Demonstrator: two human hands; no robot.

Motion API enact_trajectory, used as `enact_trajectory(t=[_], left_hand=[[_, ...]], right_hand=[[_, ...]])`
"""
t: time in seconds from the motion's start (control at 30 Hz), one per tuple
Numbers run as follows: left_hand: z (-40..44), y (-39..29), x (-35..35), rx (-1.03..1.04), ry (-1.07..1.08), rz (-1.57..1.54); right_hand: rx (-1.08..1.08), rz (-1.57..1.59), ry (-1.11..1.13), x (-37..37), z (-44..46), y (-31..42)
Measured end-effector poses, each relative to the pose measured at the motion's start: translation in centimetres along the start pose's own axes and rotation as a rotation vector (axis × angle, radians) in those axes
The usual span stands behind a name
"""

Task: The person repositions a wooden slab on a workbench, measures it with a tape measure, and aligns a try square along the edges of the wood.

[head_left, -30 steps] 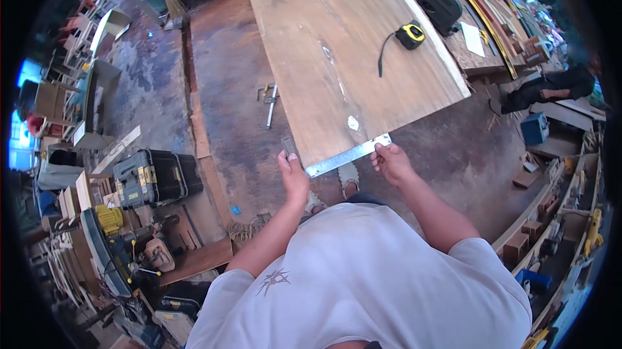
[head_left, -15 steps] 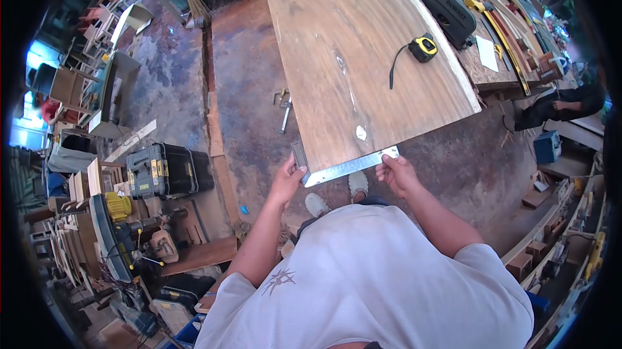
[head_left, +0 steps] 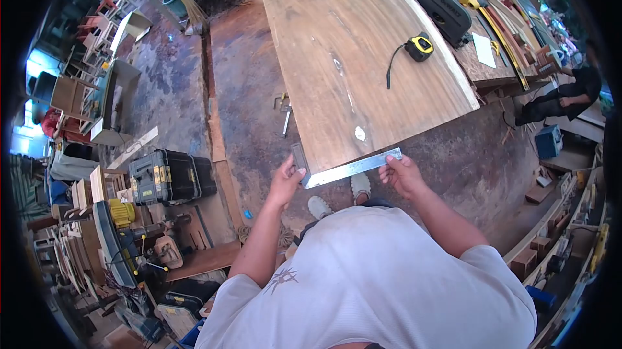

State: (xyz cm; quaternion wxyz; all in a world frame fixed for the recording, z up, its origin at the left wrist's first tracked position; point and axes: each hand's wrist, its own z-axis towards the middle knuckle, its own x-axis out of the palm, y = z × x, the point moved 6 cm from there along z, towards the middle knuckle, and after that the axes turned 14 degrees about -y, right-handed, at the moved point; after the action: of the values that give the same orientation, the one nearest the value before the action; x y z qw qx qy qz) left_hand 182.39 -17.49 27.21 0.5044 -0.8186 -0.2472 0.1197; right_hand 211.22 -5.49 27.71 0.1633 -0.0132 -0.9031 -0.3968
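A large wooden slab point(head_left: 363, 57) stretches away in front of me. Along its near end lies a try square point(head_left: 353, 169) with a shiny metal blade and a darker stock at the slab's left corner. My left hand point(head_left: 285, 182) is closed on the stock where it meets the blade, thumb on top. At the blade's far right end, my right hand point(head_left: 403, 174) pinches the metal between thumb and fingers. A narrow dark gap shows between part of the blade and the slab's edge. A yellow and black tape measure point(head_left: 420, 47) with a strap rests on the slab.
A black DeWalt tool point(head_left: 440, 12) and long wood strips lie on the bench at right. Another person point(head_left: 570, 96) is at the right edge. A clamp point(head_left: 286, 116) is left of the slab. A black toolbox point(head_left: 172, 177) stands at left, near a machine with a yellow motor point(head_left: 122, 213).
The blade has tilted slightly and catches more glare, and its right end has shifted a little right. Both hands keep their hold. The person at right shows more of the body.
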Motion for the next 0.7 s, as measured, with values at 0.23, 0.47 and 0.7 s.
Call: enact_trajectory(t=[0.23,0.47,0.7], left_hand=[[2.4,-2.7,-0.7,0.055,0.022,0.098],[2.4,-3.3,-0.5,0.056,0.010,0.161],[2.8,-3.7,-0.8,0.154,0.048,0.210]], right_hand=[[-0.072,-0.026,-0.092,1.7,1.4,2.1],[-0.087,-0.136,-0.262,1.9,1.2,2.3],[-0.135,-0.145,-0.327,1.9,1.2,1.8]])
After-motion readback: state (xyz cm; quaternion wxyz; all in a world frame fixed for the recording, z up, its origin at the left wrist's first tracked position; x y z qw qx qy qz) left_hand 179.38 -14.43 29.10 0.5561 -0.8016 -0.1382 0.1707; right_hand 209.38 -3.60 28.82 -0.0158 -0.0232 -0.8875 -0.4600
